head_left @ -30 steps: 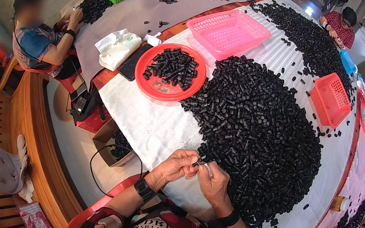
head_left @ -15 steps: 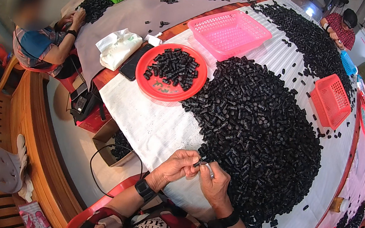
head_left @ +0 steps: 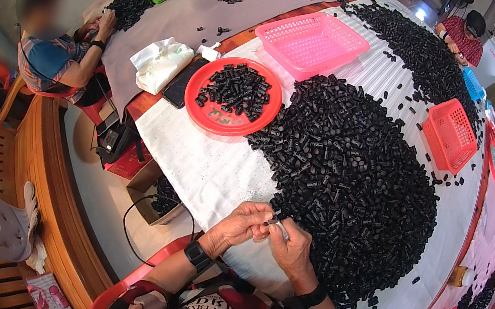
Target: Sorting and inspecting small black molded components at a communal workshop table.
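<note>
Close in front of me, my left hand (head_left: pixel 247 222) pinches a small black cylindrical plastic part (head_left: pixel 270 222). My right hand (head_left: pixel 291 247) is closed right beside it, thumb and fingers around a small silvery tool, mostly hidden by the fingers; its exact kind does not show. The fingertips of both hands meet at the part. Just beyond and to the right spreads a large heap of the same black plastic parts (head_left: pixel 350 172). Farther left, a round red tray (head_left: pixel 195 112) holds a smaller pile of them.
A pink basket (head_left: pixel 309 46) and a red basket (head_left: pixel 451 134) stand on the white-covered table (head_left: pixel 187 157). A dark phone (head_left: pixel 182 83) and a white plastic bag (head_left: pixel 161 63) lie by the tray. Co-workers sit around with more heaps. A wooden bench (head_left: pixel 50 186) is at left.
The fingers of both hands have shifted slightly around the black part, and the silvery tool shows less between the right fingers. The heap and tray look the same.
</note>
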Available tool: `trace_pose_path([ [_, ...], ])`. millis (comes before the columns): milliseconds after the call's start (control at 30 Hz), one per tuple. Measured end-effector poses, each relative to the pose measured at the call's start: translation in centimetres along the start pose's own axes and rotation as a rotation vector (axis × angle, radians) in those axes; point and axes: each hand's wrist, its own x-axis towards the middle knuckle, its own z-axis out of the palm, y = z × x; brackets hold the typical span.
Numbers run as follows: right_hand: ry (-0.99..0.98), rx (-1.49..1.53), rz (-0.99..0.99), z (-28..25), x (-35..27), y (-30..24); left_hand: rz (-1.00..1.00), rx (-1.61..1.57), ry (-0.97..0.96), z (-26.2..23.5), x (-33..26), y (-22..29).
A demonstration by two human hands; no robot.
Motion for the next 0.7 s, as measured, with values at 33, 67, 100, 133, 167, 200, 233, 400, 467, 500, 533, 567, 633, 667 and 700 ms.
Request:
trace_pose_path([
  [33, 0.000, 0.000, 0.000, 0.03, 0.01, 0.03, 0.000, 0.000, 0.000, -0.03, 0.01, -0.02],
  [67, 0.005, 0.003, -0.002, 0.07, 0.02, 0.05, -0.001, 0.006, 0.003, -0.08, 0.02, -0.05],
  [100, 0.011, 0.006, -0.005, 0.10, 0.04, 0.04, -0.001, 0.012, 0.005, -0.10, 0.04, -0.06],
  [133, 0.011, 0.005, -0.005, 0.13, 0.01, 0.01, -0.001, 0.011, 0.005, -0.09, 0.07, -0.10],
  [167, 0.042, 0.036, 0.003, 0.18, -0.04, -0.03, 0.019, -0.011, -0.015, -0.06, 0.11, -0.15],
  [200, 0.071, 0.068, 0.011, 0.25, -0.05, -0.03, 0.040, -0.033, -0.034, -0.08, 0.14, -0.20],
  [233, 0.069, 0.068, 0.010, 0.25, 0.00, -0.09, 0.041, -0.033, -0.034, -0.07, 0.12, -0.17],
  [400, 0.077, 0.050, 0.009, 0.21, 0.11, -0.32, 0.039, -0.045, -0.046, 0.08, 0.03, 0.01],
  [467, 0.063, 0.031, 0.009, 0.14, 0.02, -0.10, 0.038, -0.034, -0.048, -0.01, 0.15, -0.05],
  [500, 0.047, 0.015, 0.008, 0.18, -0.02, -0.02, 0.039, -0.021, -0.047, -0.08, 0.11, -0.06],
  [533, 0.046, 0.017, 0.007, 0.17, -0.04, -0.01, 0.040, -0.021, -0.045, -0.10, 0.08, -0.04],
  [567, 0.041, 0.013, 0.006, 0.15, -0.06, -0.03, 0.037, -0.022, -0.046, -0.11, 0.06, -0.03],
  [633, 0.039, 0.005, 0.006, 0.13, -0.07, -0.13, 0.032, -0.024, -0.050, -0.09, 0.09, -0.08],
  [667, 0.063, 0.032, 0.014, 0.22, -0.04, -0.23, 0.037, -0.020, -0.047, -0.11, 0.08, -0.14],
  [700, 0.086, 0.060, 0.022, 0.26, 0.00, -0.28, 0.044, -0.014, -0.045, -0.12, 0.09, -0.17],
])
